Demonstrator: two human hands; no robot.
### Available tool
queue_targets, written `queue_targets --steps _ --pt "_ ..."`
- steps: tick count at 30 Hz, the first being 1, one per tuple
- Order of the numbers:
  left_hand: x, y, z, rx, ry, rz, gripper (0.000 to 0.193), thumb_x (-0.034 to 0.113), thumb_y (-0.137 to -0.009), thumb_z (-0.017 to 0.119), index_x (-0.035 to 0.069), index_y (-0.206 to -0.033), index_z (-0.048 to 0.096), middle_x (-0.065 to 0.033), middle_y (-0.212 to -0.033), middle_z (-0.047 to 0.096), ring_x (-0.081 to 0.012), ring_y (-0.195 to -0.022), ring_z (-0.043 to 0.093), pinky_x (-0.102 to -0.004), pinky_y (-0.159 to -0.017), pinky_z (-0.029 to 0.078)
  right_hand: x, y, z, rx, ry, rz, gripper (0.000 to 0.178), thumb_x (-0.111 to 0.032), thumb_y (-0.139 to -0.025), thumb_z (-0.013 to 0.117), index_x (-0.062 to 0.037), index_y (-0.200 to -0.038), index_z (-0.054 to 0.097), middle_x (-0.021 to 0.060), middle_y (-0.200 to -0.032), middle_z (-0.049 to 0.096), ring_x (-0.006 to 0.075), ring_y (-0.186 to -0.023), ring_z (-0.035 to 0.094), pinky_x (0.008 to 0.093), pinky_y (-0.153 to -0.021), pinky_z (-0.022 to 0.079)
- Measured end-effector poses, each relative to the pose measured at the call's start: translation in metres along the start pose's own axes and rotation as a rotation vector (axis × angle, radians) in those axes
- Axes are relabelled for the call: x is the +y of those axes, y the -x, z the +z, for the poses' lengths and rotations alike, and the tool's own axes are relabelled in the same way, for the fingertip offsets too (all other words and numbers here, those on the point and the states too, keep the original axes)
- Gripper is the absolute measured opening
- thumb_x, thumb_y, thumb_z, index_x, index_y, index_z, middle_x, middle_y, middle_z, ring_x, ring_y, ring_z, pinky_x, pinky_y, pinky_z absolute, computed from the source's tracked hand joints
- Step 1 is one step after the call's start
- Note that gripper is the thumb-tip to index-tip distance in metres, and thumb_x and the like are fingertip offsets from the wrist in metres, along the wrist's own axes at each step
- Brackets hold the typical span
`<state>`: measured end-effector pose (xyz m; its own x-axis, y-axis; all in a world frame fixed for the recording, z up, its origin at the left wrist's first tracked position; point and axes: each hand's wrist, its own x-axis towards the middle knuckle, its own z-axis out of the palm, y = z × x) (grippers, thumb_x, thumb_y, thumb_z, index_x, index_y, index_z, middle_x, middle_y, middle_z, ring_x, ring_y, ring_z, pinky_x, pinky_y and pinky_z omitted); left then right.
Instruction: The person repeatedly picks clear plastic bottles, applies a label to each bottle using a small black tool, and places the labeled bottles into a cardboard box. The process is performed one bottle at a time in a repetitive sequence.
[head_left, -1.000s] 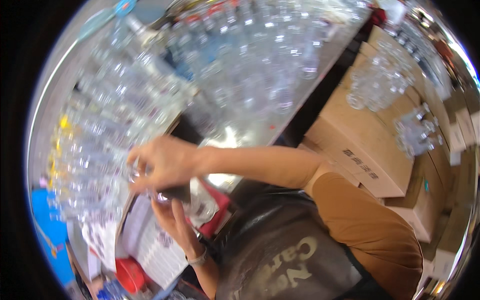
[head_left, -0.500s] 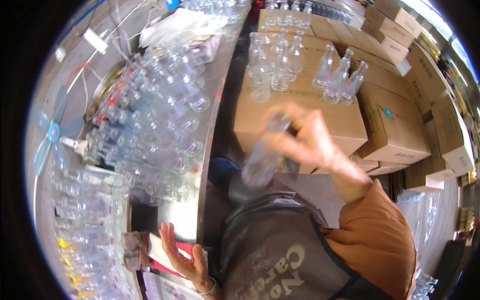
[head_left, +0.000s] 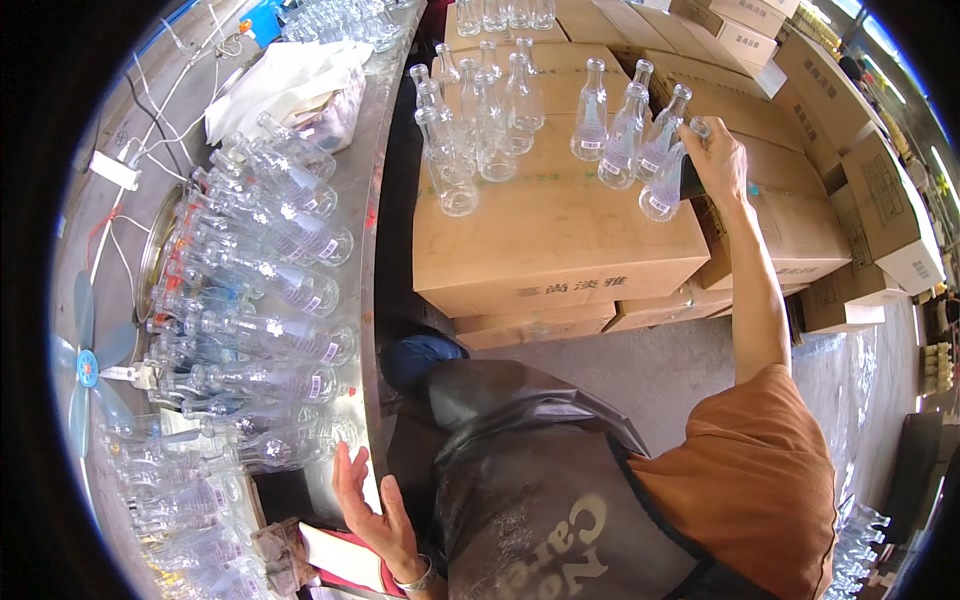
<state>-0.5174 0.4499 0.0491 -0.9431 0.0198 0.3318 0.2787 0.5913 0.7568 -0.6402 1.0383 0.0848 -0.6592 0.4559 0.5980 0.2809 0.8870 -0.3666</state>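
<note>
My right hand (head_left: pixel 720 162) grips a clear glass bottle (head_left: pixel 661 192) by its neck, at the right front of a cardboard box (head_left: pixel 560 235). The bottle leans a little, with its base on or just above the box top. Close beside it stand several matching bottles (head_left: pixel 622 140), each with a small printed label. My left hand (head_left: pixel 375 508) is empty, its fingers spread, by the edge of the metal workbench (head_left: pixel 360 250). Rows of clear glass bottles (head_left: pixel 285 325) lie on their sides along that bench, left of the hand.
Another group of upright bottles (head_left: pixel 478 115) occupies the box's left side. More cardboard boxes (head_left: pixel 790 225) are stacked behind and to the right. A blue-bladed fan (head_left: pixel 88 368) is at the far left. White sheeting (head_left: pixel 285 90) covers a container at the bench's far end.
My right hand has carried the bottle from in front of my body out to the right, beside the standing bottles on the box. My left hand stays open in about the same place.
</note>
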Motion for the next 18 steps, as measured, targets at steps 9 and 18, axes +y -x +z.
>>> queue_targets --steps 9,18 --pt "-0.004 -0.007 0.008 -0.045 -0.036 -0.005 0.049 0.019 -0.099 0.061 0.000 -0.143 0.049 -0.0151 -0.145 0.054 -0.0275 -0.117 0.063 -0.0373 -0.098 0.048 0.023 -0.012 0.019 -0.059 -0.031 0.112 0.058 -0.050 -0.086 0.070 -0.0002 -0.115 0.066 0.0213 -0.089 0.072 0.0385 -0.087 0.071 0.0447 -0.078 0.055" --pt "-0.014 -0.003 0.005 -0.009 -0.011 -0.069 0.044 0.012 -0.092 0.068 -0.004 -0.131 0.057 -0.0200 -0.139 0.057 -0.0298 -0.111 0.064 -0.0388 -0.093 0.050 -0.106 0.014 -0.008 0.052 -0.357 0.026 0.049 -0.029 -0.086 0.076 -0.0048 -0.127 0.062 0.0111 -0.120 0.069 0.0215 -0.078 0.069 0.0340 -0.071 0.056"
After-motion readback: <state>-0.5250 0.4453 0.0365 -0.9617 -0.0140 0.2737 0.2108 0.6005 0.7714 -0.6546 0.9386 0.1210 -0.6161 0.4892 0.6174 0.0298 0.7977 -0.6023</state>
